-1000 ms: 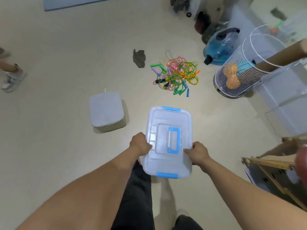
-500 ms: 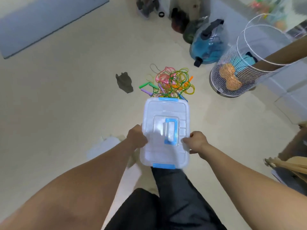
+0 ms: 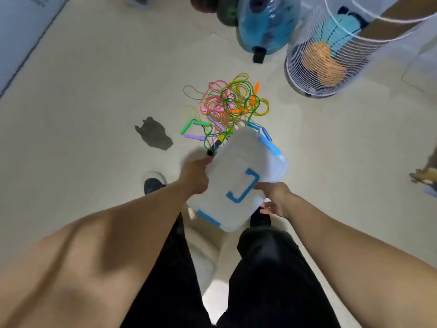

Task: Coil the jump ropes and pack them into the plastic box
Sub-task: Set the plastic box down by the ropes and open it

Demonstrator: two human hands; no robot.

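I carry a clear plastic box (image 3: 238, 171) with a lid, blue latches and a blue handle, tilted clockwise above the floor. My left hand (image 3: 195, 177) grips its left side. Its right side is held by my right hand (image 3: 274, 197), with fingers curled under the edge. Just beyond the box lies a tangled heap of jump ropes (image 3: 227, 107) in pink, yellow, green, orange and purple with coloured handles; the box hides the heap's near edge.
A dark rag (image 3: 153, 136) lies left of the ropes. A white wire basket (image 3: 331, 50) with balls stands at the right, a blue water jug (image 3: 267, 24) behind the ropes. My legs and a shoe (image 3: 153, 184) are below the box.
I have walked up to the rope heap, which now lies right in front of the box. The box has turned clockwise in my hands. The grey cushion has left the view.
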